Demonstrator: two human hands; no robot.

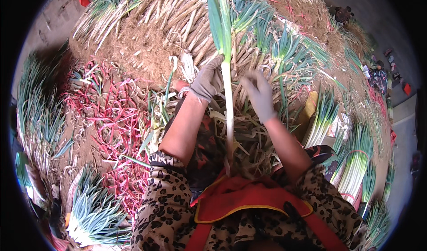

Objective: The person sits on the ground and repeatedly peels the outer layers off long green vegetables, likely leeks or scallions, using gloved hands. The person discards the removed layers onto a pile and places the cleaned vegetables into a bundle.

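Observation:
My left hand [209,80], in a grey-beige glove, grips a large green onion [228,94] just where its white stalk turns green. The leaves point away from me and the root end hangs towards my red apron [250,197]. To the right of the stalk is my right hand [258,92], gloved too and slightly blurred; its fingers are bent and apart, with nothing seen in them. Beneath both hands lie dry, stripped onion leaves [253,137]. Just beyond them spreads a heap of untrimmed green onions [186,20] with brown roots.
Red plastic strips [123,117] litter the ground at left. Trimmed onions [90,211] lie at lower left. At right are a small onion bunch [322,120] and a tied bundle [355,164]. Another person [378,77] is at far right.

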